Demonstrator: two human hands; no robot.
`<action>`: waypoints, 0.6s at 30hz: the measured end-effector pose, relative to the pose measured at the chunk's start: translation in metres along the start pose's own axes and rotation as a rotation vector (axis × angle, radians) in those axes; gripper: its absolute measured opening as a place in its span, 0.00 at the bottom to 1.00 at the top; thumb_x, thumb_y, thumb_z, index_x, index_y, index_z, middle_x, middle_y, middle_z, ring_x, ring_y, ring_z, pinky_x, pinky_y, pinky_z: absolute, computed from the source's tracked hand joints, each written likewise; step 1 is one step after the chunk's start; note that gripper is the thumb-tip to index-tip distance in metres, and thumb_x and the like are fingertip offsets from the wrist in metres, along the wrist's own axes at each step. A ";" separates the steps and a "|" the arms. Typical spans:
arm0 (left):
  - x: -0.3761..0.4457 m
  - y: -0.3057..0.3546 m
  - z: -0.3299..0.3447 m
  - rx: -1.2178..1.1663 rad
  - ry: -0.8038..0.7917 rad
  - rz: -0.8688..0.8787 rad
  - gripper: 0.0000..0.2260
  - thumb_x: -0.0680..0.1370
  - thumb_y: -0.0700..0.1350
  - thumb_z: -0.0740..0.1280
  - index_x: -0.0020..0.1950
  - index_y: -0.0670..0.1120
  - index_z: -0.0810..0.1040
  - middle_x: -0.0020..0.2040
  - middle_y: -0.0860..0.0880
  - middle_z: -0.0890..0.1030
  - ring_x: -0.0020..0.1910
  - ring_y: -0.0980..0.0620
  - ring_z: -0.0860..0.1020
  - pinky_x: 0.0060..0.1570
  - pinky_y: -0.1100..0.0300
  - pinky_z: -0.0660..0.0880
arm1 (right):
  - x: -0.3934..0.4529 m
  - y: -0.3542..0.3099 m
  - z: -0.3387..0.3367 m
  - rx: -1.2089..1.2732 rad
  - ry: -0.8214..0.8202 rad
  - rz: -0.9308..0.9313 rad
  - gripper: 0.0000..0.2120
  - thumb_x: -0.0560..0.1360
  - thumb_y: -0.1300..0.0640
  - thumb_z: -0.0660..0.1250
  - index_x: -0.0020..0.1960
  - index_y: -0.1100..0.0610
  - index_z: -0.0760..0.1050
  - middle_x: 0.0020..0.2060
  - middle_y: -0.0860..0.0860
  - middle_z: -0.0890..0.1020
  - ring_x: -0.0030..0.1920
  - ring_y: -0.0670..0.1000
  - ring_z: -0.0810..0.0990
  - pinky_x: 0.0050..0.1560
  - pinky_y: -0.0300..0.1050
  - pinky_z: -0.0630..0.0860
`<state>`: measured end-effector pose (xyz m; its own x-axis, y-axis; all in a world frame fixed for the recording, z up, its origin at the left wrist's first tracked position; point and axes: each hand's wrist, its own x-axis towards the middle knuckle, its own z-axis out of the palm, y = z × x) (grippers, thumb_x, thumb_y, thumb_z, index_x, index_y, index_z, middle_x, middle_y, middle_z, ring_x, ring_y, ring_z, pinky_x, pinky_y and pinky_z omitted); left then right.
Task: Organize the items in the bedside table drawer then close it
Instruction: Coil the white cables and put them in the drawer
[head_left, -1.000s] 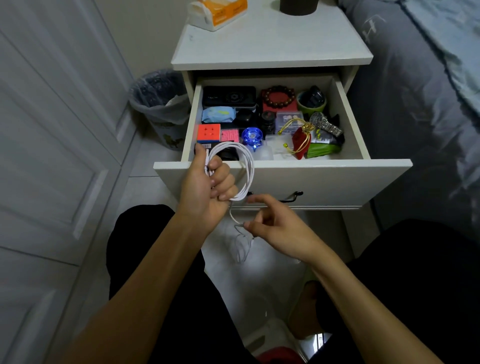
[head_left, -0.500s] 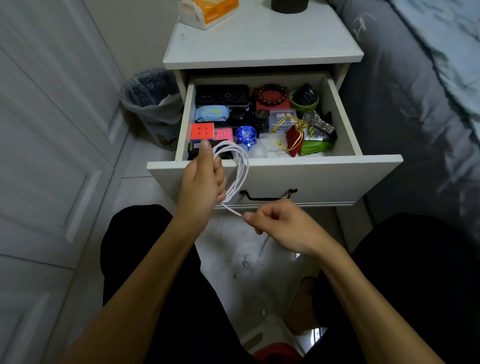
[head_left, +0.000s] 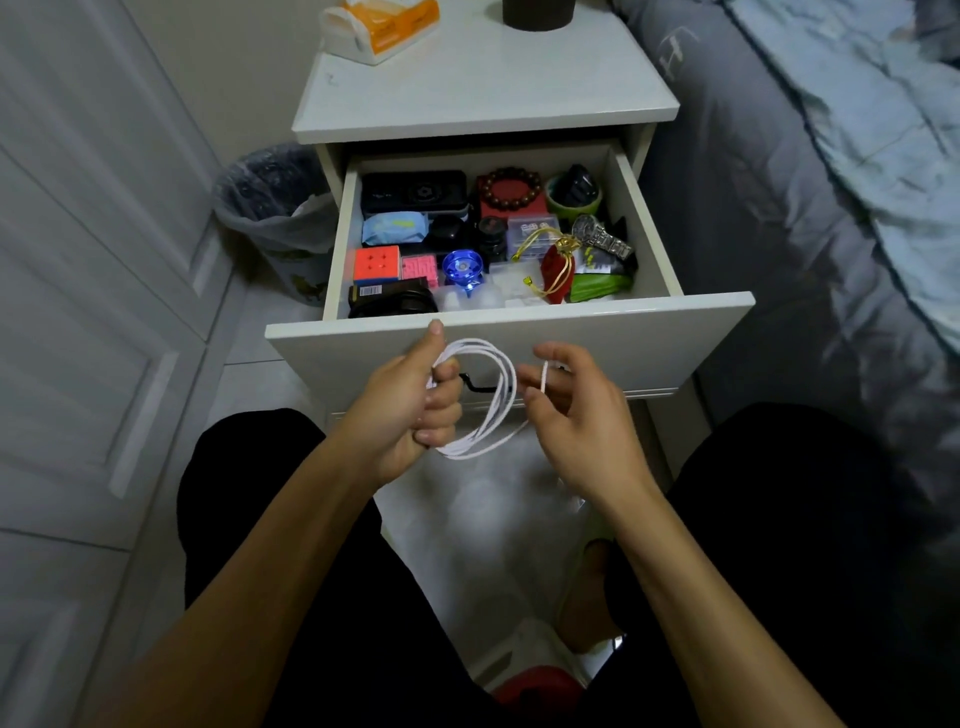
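drawer (head_left: 519, 343): pulled out at 12 o'clock below the tabletop (head_left: 483, 98)
bin (head_left: 270, 208): placed at 10 o'clock
bed (head_left: 831, 182): placed at 2 o'clock

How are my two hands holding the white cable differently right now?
The left hand grips the coiled loops of the cable in a closed fist; the right hand only pinches the loose end between its fingertips. The left thumb points up toward the drawer front; the right fingers stay loosely spread. Both hold the same cable in front of the open drawer.

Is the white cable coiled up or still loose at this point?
Coiled. The white cable forms several loops gripped in the left hand; the right hand pinches its free end in front of the open drawer.
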<state>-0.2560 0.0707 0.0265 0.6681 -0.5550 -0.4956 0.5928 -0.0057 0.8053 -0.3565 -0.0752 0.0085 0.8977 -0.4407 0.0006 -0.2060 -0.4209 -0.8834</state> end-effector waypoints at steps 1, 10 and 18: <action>-0.001 -0.001 0.000 -0.014 -0.034 -0.039 0.22 0.82 0.61 0.55 0.35 0.48 0.63 0.26 0.52 0.56 0.20 0.58 0.54 0.19 0.66 0.50 | -0.001 0.001 0.001 0.001 -0.022 -0.021 0.21 0.78 0.59 0.63 0.70 0.50 0.66 0.56 0.40 0.82 0.57 0.42 0.80 0.60 0.45 0.75; 0.001 -0.019 0.011 0.155 0.029 0.090 0.21 0.82 0.60 0.55 0.37 0.47 0.65 0.26 0.52 0.58 0.21 0.56 0.55 0.22 0.64 0.53 | -0.003 -0.014 -0.001 0.560 -0.195 0.075 0.09 0.81 0.59 0.61 0.56 0.52 0.78 0.47 0.50 0.86 0.50 0.50 0.85 0.54 0.50 0.80; 0.005 -0.030 0.011 0.639 0.154 0.523 0.13 0.84 0.53 0.54 0.54 0.51 0.77 0.25 0.53 0.71 0.24 0.56 0.72 0.29 0.60 0.72 | 0.011 -0.002 -0.005 0.496 -0.190 0.000 0.13 0.78 0.70 0.61 0.56 0.58 0.78 0.44 0.53 0.86 0.36 0.49 0.80 0.44 0.43 0.77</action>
<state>-0.2760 0.0592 0.0033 0.8673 -0.4977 -0.0091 -0.1480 -0.2752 0.9499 -0.3481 -0.0832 0.0131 0.9619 -0.2699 -0.0434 -0.0380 0.0251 -0.9990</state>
